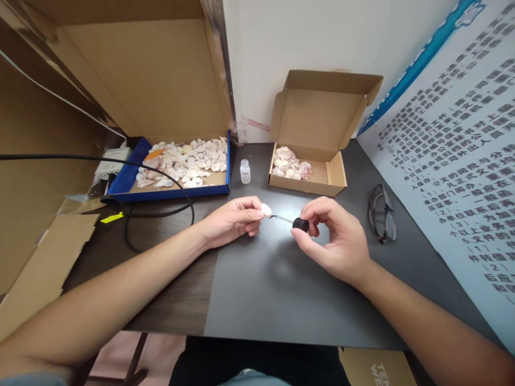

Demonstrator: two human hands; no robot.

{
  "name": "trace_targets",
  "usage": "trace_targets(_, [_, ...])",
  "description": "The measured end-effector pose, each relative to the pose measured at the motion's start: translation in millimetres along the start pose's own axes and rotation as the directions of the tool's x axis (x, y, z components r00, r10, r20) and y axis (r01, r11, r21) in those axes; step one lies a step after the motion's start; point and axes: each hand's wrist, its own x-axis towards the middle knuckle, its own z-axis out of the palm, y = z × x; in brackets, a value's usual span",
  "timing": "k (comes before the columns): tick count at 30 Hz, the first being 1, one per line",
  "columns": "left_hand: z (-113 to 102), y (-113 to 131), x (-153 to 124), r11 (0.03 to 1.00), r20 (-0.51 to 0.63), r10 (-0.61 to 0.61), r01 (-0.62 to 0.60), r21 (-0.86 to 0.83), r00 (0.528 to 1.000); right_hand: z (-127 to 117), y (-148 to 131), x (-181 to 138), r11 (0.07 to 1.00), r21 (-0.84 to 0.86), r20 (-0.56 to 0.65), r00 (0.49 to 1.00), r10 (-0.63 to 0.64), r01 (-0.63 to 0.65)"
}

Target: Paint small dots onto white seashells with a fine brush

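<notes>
A small white seashell (pixel 266 209) is pinched between the thumb and fingers of my left hand (pixel 237 219). My right hand (pixel 336 236) grips a black brush cap (pixel 300 225), whose thin stem points left. The dark brush tip reaches the shell's lower edge; whether it touches cannot be told. Behind my hands stands an uncapped small clear bottle (pixel 245 172) with a white label. At the back left, a blue-edged box (pixel 181 193) holds many loose seashells (pixel 193 161). A smaller open cardboard box (pixel 308 186) at the back right has several shells (pixel 287 163) in its left part.
Dark-framed glasses (pixel 381 214) lie on the right of the table (pixel 257 300). Black cables (pixel 161 215) loop near my left forearm, beside a yellow tag (pixel 112 218) and a white power adapter (pixel 115 163). A printed sheet (pixel 462 161) slants along the right side.
</notes>
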Motion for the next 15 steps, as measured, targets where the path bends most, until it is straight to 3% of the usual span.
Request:
trace_targets(6, [-0.3,-0.7,0.0,1.000,0.005,-0.002,0.002,0.006,1.000,-1.5,-1.4,1.3,0.997,0.050,-0.048,0.997,-0.062,0.065])
trace_targets(10, [-0.6,-0.9,0.4,1.000,0.000,-0.004,0.004,0.014,1.000,-1.7,-0.7,1.7,0.999,-0.020,-0.042,0.999,0.025,-0.026])
trace_targets(15, [-0.6,-0.8,0.5,1.000,0.002,-0.010,0.010,0.026,1.000,-1.7,-0.9,1.5,0.998,0.025,-0.008,0.998,-0.057,0.057])
